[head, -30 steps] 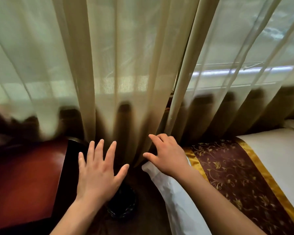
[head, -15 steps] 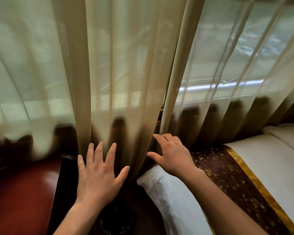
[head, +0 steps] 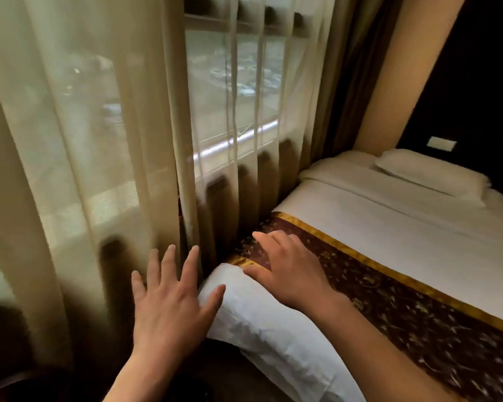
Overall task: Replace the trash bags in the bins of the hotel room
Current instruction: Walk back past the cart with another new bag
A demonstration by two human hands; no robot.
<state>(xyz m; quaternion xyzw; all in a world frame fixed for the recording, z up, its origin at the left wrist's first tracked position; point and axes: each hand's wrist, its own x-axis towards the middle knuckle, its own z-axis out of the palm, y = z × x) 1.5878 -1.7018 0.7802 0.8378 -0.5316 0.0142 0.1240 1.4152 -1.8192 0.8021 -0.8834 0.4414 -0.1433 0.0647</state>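
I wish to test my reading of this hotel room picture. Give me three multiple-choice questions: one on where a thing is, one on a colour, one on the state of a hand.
1. Where on the bed does the pillow lie?
A. at the far end
B. at the near corner
C. in the middle

2. What colour is the border of the runner?
A. blue
B. gold
C. green

3. How is the left hand?
A. curled into a fist
B. open, fingers spread
C. out of view

Answers:
1 A, the pillow lies at the end farthest from the camera.
2 B, a gold band edges the dark patterned cloth.
3 B, its fingers are straight and apart, holding nothing.
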